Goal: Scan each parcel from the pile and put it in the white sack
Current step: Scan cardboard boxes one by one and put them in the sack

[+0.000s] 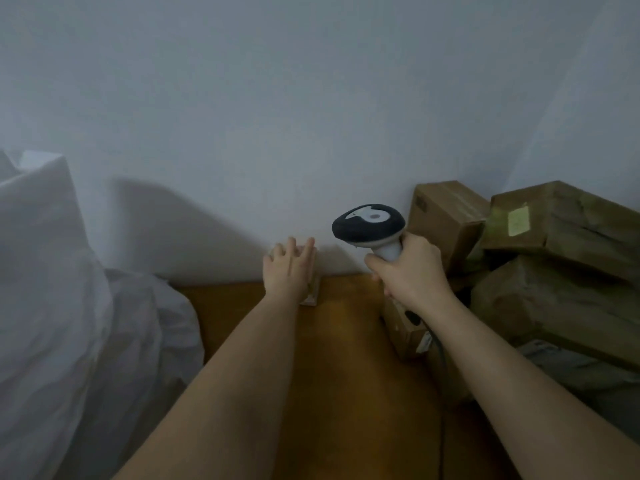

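I am reaching for a small parcel [310, 289] that is standing against the wall at the far edge of the tabletop [332, 358], and my left hand [289, 268] is lying over it with the fingers spread and nearly straight, touching its top rather than clearly gripping it; most of the parcel is hidden behind my hand, so I cannot make out a label. My right hand [408, 268] is wrapping its fingers round the pale handle of the scanner [369, 225], holding it upright just to the right of the parcel, its dark head facing away from me and its cable trailing down past my forearm. Under that wrist another small brown box [407, 332] is sitting on the tabletop. Further right, the pile of cardboard parcels [554, 265] is stacked high against the wall, several boxes tilting on one another, one bearing a yellowish sticker. On the far left the white sack [52, 289] is bulging and standing tall, with a second crumpled sack slumping beside it. I am judging that some parcels have already gone in, given how full the sack looks, but the pile is showing plenty left. This parcel is not yet scanned or bagged.
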